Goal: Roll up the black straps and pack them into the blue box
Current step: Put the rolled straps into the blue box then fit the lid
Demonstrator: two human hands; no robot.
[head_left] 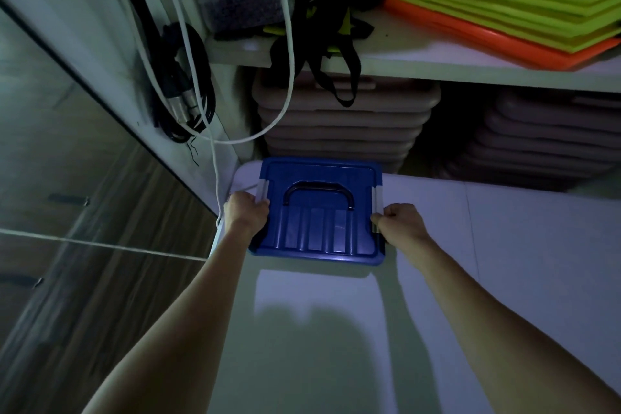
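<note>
Blue box [319, 212], gripped by left hand [247, 212] and right hand [401, 220], sits on white floor [504, 262] below shelf [437, 60].

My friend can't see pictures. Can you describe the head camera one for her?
Two bare hands, left and right, grip the side latches of a closed blue box on a white surface; black straps hang from a shelf above.

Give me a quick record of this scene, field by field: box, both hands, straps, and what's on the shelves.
box: blue box, lid on, on white surface
left hand: gripping left side clip
right hand: gripping right side clip
straps: black straps draped over shelf edge, unrolled
upper shelf: green and orange mats
lower shelf: stacked grey trays
</note>
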